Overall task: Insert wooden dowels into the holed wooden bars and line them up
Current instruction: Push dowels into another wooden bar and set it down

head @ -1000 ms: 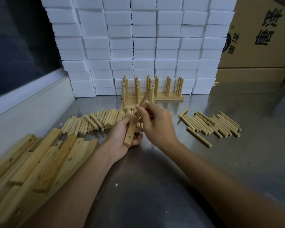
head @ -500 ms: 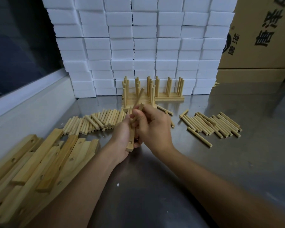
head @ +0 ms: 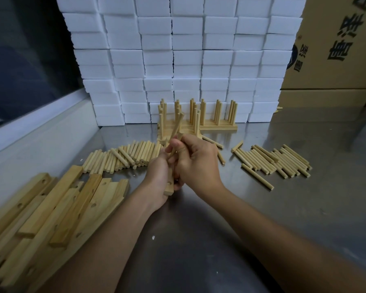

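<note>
My left hand (head: 157,176) grips a holed wooden bar (head: 169,187) held nearly upright, its lower end showing below my fingers. My right hand (head: 195,161) is closed on wooden dowels (head: 177,127) that stick up from the bar at a slant. Both hands press together above the metal table. Behind them stand finished bars with upright dowels (head: 199,117), lined up in rows. Loose dowels lie in a pile at the left (head: 127,157) and another at the right (head: 275,161). Empty holed bars (head: 51,208) are heaped at the near left.
A wall of white foam blocks (head: 188,60) rises at the back. A cardboard box (head: 336,43) stands at the back right. The steel table (head: 262,218) has a raised ledge (head: 40,140) along the left side.
My hands have closed together around the bar, which turned more upright. The dowel in my right hand swung from a slant toward vertical and sits lower in my grip.
</note>
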